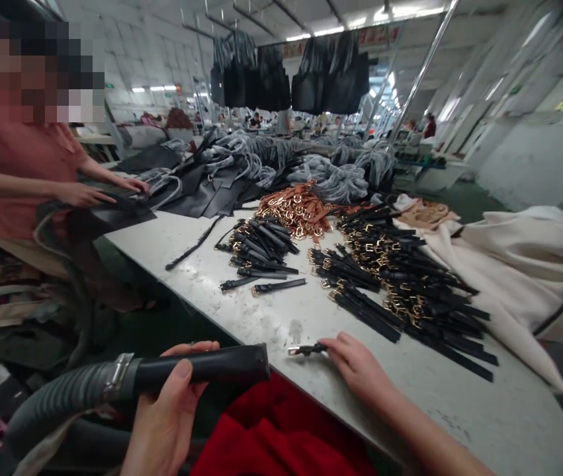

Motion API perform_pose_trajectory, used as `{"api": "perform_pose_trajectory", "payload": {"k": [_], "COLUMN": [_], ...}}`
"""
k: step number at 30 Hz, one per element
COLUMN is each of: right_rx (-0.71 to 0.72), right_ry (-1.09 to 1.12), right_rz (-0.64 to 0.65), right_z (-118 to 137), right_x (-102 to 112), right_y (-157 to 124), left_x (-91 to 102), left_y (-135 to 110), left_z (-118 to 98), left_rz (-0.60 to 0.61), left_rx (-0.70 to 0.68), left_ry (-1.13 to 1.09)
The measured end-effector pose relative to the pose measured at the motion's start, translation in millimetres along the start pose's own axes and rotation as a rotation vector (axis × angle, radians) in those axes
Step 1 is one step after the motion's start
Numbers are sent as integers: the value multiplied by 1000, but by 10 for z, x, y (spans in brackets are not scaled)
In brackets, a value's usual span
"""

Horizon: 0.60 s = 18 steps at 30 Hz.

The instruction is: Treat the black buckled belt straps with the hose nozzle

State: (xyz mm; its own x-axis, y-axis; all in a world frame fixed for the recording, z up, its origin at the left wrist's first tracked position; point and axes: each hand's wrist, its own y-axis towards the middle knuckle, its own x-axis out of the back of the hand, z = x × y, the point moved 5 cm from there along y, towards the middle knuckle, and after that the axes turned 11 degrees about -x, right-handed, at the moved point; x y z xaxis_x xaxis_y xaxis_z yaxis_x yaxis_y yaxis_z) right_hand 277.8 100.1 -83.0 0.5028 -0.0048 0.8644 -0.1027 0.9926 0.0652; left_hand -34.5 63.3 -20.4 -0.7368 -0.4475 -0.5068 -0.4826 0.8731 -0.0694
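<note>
My left hand [165, 403] is wrapped around a black nozzle tube [202, 365] joined to a grey ribbed hose [57, 396], held just off the near edge of the white table [460, 396]. My right hand [355, 363] rests on the table, its fingertips pinching a small black strap with a metal buckle [305, 349]. The nozzle's open end points toward that strap, a short gap away. Further back lie piles of black buckled straps [400, 284], a smaller black pile [261, 248] and a heap of tan straps [298, 208].
A person in a pink top stands at the left, a hand [83, 194] on black leather sheets [196, 192]. Cream fabric [509, 264] drapes at the right. Grey cord bundles [331, 175] fill the far table. Red cloth [281, 430] lies below the near edge.
</note>
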Motion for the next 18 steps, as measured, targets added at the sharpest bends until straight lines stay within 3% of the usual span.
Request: {"api": "perform_pose_trajectory", "payload": {"k": [4, 6, 8, 10, 12, 15, 18], "right_rx": [-182, -207, -161, -61, 65, 222, 264], "right_ry": [-16, -198, -420, -524, -501, -442, -399], "right_rz": [-200, -242, -316, -389, -388, -227, -107], "right_z": [-569, -788, -831, -670, -358, 189, 569], "right_x": [477, 662, 767, 747, 586, 170, -167], "right_y": [290, 444, 572, 679, 796, 1047, 1348], "left_x": [49, 62, 64, 49, 17, -45, -80], "left_y": [24, 28, 30, 32, 36, 36, 19], "left_z": [-30, -40, -41, -42, -49, -67, -96], "left_rz": [-7, -22, -34, -45, -50, -53, -60], "left_rx": [1, -4, -1, 2, -7, -16, -21], "left_ry": [-22, -40, -53, -56, -49, -25, 0]}}
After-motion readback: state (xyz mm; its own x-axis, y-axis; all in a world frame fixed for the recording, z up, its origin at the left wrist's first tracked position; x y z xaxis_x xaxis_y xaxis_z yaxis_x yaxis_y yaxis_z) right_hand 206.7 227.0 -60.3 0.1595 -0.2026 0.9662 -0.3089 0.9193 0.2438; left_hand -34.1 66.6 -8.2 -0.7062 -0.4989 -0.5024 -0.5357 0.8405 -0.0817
